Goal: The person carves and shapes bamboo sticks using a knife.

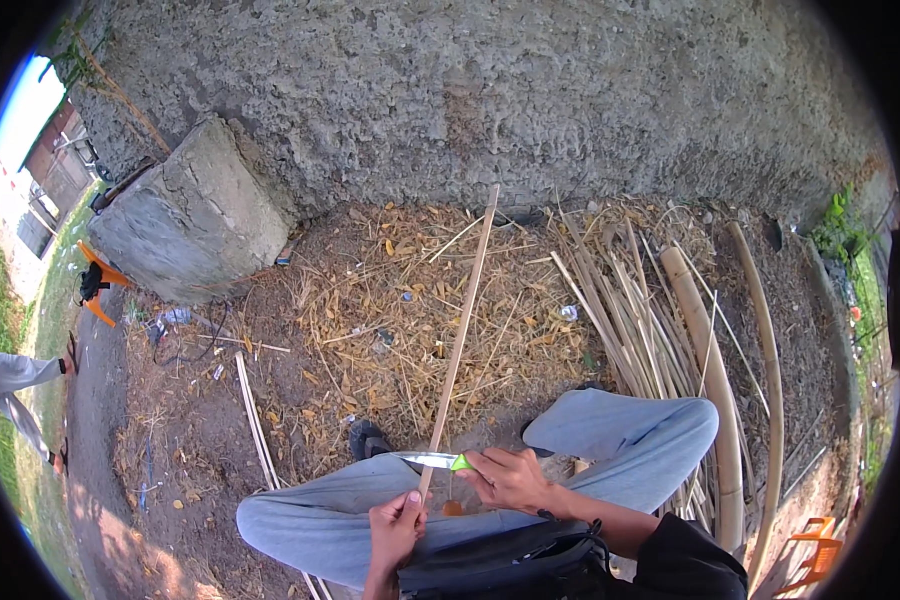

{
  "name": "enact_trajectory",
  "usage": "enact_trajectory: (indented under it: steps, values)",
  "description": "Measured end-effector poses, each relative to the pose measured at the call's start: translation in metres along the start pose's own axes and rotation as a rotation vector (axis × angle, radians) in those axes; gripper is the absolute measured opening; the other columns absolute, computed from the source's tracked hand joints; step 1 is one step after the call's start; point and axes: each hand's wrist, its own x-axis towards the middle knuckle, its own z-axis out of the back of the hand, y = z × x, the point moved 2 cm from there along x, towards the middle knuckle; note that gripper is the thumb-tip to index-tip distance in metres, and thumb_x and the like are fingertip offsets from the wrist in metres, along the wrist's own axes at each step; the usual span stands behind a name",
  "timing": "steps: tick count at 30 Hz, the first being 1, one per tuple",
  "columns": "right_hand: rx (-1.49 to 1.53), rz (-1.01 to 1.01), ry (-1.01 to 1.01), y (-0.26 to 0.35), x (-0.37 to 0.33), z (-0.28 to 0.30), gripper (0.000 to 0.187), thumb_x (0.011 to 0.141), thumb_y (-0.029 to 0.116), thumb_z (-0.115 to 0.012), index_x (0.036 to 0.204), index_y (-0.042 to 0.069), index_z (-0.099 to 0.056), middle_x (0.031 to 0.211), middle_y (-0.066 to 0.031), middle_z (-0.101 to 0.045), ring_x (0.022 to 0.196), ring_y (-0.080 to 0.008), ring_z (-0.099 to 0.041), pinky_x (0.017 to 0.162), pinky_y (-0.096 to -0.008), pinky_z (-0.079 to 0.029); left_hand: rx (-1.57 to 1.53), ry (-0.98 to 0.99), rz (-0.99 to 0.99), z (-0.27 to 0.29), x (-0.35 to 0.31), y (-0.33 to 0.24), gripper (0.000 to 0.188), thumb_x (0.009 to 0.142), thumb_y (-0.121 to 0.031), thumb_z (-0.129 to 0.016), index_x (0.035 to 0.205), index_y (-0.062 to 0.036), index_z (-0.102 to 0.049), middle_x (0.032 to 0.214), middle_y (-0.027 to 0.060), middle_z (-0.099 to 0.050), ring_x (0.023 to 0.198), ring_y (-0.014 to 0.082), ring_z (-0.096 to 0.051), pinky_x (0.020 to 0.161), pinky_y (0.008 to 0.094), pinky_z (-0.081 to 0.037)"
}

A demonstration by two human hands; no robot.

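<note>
My left hand [397, 527] is closed round the lower end of a long, thin bamboo strip [465, 318], which slants up and away toward the wall. In my right hand [513, 479] is a knife [425, 459] with a bright green handle, gripped in closed fingers. Its blade points left and crosses the strip just above my left hand. Whether the edge bites into the bamboo I cannot tell. Both hands are in front of my lap, between my grey-trousered knees.
Split bamboo strips [625, 310] lie heaped at the right, beside a thick bamboo pole [705, 370] and a thinner curved pole [760, 370]. A rough wall [570, 110] stands ahead, a concrete block [195, 215] far left. Pale strips [255, 420] lie left. A person [20, 385] walks at far left.
</note>
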Motion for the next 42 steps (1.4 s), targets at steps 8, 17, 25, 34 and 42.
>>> enact_trajectory:
  steps: [8, 17, 25, 34, 42]
  values:
    - [-0.083, -0.207, -0.173, -0.024, 0.006, 0.013, 0.019, 0.082, 0.018, -0.074, 0.094, 0.005, -0.068, 0.062, -0.0053, -0.055, 0.046, -0.0216, -0.056, 0.039, -0.0345, -0.04, -0.024, 0.061, -0.016, -0.002, -0.003, 0.015, 0.029, 0.102, -0.019, -0.053, 0.099, 0.0062, -0.067, 0.061, -0.0012, -0.05, 0.048, 0.0044, -0.04, 0.043, 0.0225, -0.032]
    - [-0.141, -0.414, -0.368, -0.088, 0.026, 0.058, 0.018, 0.085, 0.016, -0.071, 0.096, 0.001, -0.069, 0.063, -0.0103, -0.06, 0.047, -0.0274, -0.057, 0.043, -0.0377, -0.041, 0.214, 0.119, -0.063, 0.019, -0.018, 0.022, 0.033, 0.101, -0.025, -0.056, 0.091, 0.003, -0.071, 0.058, -0.006, -0.049, 0.051, 0.0022, -0.038, 0.047, 0.0203, -0.032]
    - [-0.18, -0.471, -0.456, -0.127, 0.033, 0.076, 0.019, 0.087, 0.016, -0.069, 0.096, -0.001, -0.071, 0.065, -0.0123, -0.062, 0.049, -0.0279, -0.059, 0.047, -0.0381, -0.043, 0.258, 0.153, 0.035, 0.033, -0.042, 0.016, 0.042, 0.1, -0.036, -0.053, 0.067, -0.0114, -0.053, 0.059, -0.0059, -0.042, 0.057, 0.0039, -0.036, 0.051, 0.0235, -0.026]
    - [-0.148, -0.678, -0.488, -0.134, 0.039, 0.084, 0.032, 0.094, 0.025, -0.062, 0.095, -0.006, -0.068, 0.054, -0.0119, -0.045, 0.053, -0.0107, -0.042, 0.049, -0.0342, -0.035, 0.279, 0.092, -0.054, 0.048, -0.04, 0.039, 0.041, 0.099, -0.031, -0.058, 0.07, -0.0035, -0.06, 0.057, -0.0067, -0.045, 0.054, 0.0037, -0.036, 0.049, 0.0234, -0.031]
    - [0.151, -0.429, -0.134, -0.062, 0.039, 0.058, 0.019, 0.09, 0.017, -0.066, 0.092, -0.001, -0.069, 0.059, -0.0106, -0.052, 0.049, -0.0163, -0.045, 0.048, -0.0331, -0.037, 0.174, -0.002, 0.052, 0.03, -0.024, 0.016, 0.033, 0.101, -0.029, -0.056, 0.098, 0.0003, -0.072, 0.06, -0.0054, -0.049, 0.051, 0.0023, -0.038, 0.046, 0.021, -0.031]
